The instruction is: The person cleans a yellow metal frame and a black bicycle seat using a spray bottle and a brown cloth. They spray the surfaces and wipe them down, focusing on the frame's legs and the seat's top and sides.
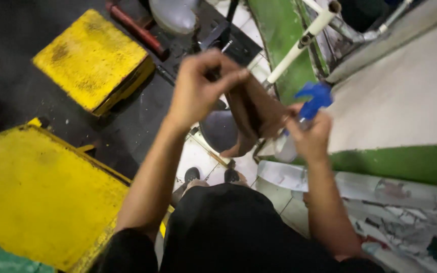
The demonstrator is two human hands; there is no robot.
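Observation:
My left hand (pixel 202 85) is raised in front of me and pinches the top of a brown cloth (pixel 253 112) that hangs down from it. My right hand (pixel 310 136) grips a clear spray bottle (pixel 287 146) with a blue trigger head (pixel 315 98), held right beside the cloth. The bottle's nozzle points toward the cloth. Most of the bottle's body is hidden behind my hand. Below both hands I see my dark-clothed lap and my shoes on the tiled floor.
A large yellow platform (pixel 36 192) lies at the lower left, and a smaller yellow block (pixel 92 58) at the upper left on dark floor. A white metal frame (pixel 299 48) stands ahead beside a green-edged grey surface (pixel 410 101). A dark round seat (pixel 218 130) is under the cloth.

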